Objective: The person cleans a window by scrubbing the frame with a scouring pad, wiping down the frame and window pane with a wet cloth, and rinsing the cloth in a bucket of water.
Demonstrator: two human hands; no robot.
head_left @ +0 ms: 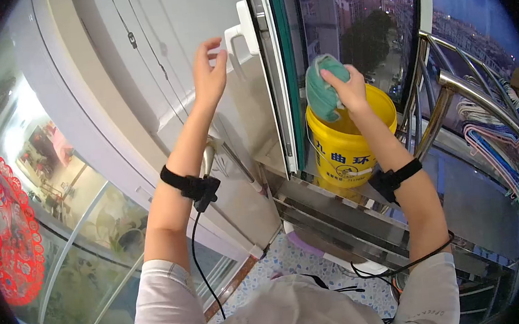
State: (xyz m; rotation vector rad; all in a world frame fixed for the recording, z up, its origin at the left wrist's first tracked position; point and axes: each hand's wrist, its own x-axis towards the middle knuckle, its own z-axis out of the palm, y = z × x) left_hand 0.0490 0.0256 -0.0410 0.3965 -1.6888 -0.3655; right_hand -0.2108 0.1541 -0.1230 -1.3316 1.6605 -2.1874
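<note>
My right hand [349,89] is closed on a bunched green cloth [322,91], which it holds above the rim of a yellow bucket [345,154]. The bucket stands on a ledge beside the open window, with dark lettering on its side. How deep its contents are cannot be seen. My left hand [210,74] is raised, with its fingers curved and apart and nothing between them. It is just left of the white window handle [242,37], not touching it.
The green-edged window frame [288,67] stands between my hands. Metal rails [483,102] and several clothes hangers [496,147] are at the right. A glass door with a red paper decoration [6,227] is at the left. Black cables run from both arm straps.
</note>
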